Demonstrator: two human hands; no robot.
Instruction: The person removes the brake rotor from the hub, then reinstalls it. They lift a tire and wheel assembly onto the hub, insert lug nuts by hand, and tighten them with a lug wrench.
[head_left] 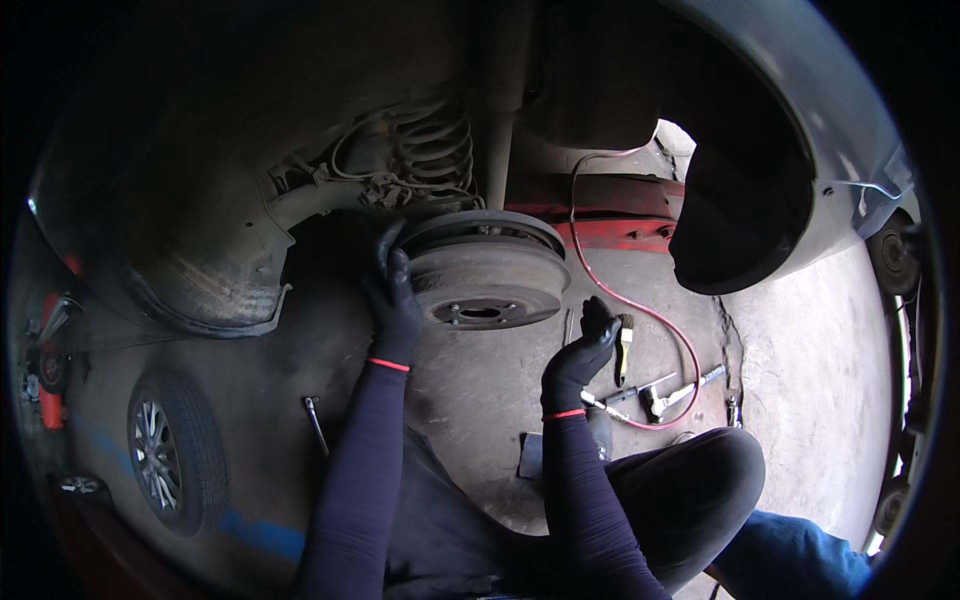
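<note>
No packages, labels, signs or screens show anywhere in view. Nothing under the car or on the floor carries a readable sticker or tag, as far as the dim picture lets one tell.

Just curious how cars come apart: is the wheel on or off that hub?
Off. The brake drum is bare, with the left hand on its edge; a wheel lies on the floor.
</note>
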